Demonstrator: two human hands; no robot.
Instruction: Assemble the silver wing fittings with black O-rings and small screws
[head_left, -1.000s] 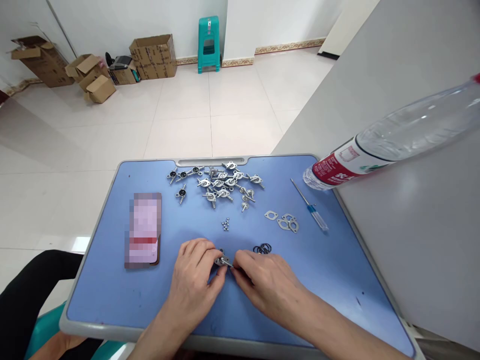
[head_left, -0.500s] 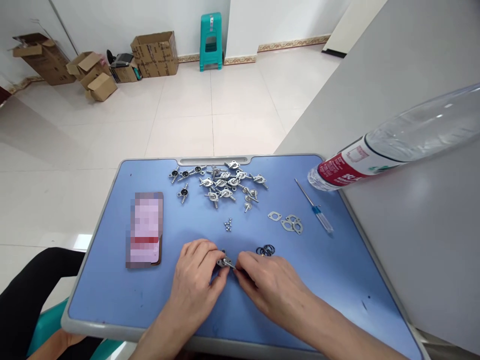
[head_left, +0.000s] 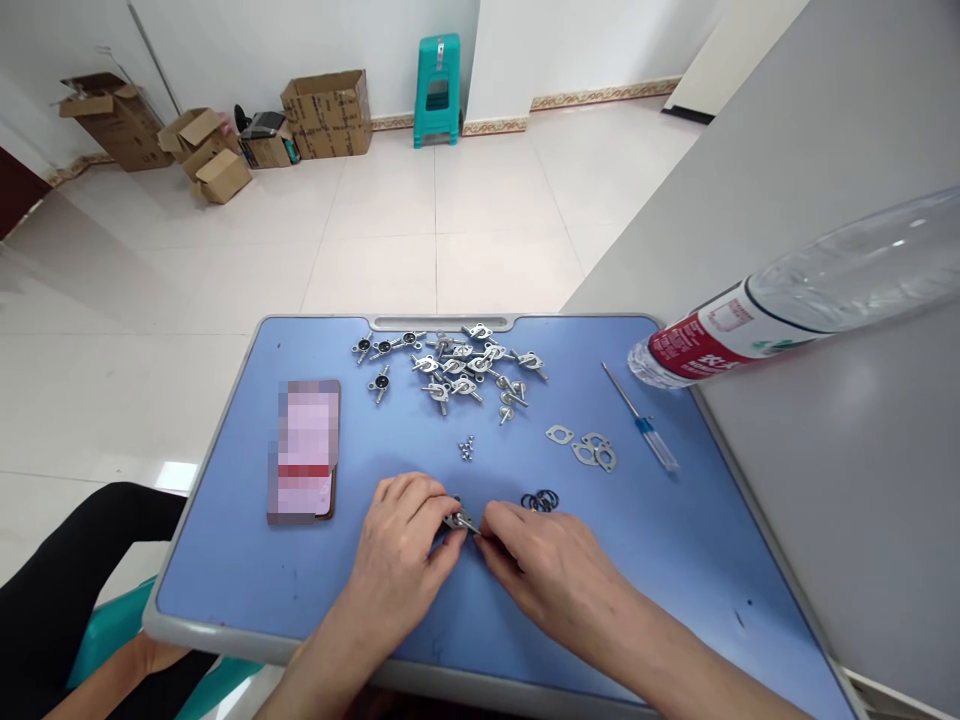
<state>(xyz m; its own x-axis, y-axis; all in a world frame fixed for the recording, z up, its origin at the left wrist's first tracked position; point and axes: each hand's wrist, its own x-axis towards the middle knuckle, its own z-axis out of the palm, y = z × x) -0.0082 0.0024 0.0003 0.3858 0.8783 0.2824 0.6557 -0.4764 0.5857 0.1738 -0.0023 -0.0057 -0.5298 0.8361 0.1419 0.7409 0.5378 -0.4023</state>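
Note:
My left hand (head_left: 405, 540) is closed on a small metal valve (head_left: 454, 519), pinching it between thumb and fingers just above the table. The fingertips of my right hand (head_left: 551, 570) are pinched at the tip of the valve's lever (head_left: 471, 527). Beyond my hands lie several small silver screws (head_left: 466, 449). Black rubber rings (head_left: 541, 499) lie just behind my right hand. Farther back are a cluster of similar valves (head_left: 480, 364), a few loose levers (head_left: 508, 412) and several valve bodies with black centres (head_left: 382, 382).
Flat metal plates (head_left: 559, 434) and a clear-handled screwdriver (head_left: 641, 424) lie on the right of the blue table (head_left: 225, 560). A phone (head_left: 307, 440) lies left. A large water bottle (head_left: 697, 350) stands at the back right. Another person's leg (head_left: 97, 550) shows at lower left.
The view has shifted slightly, so everything sits a little farther right. Both hands keep the same grip on the valve and its lever.

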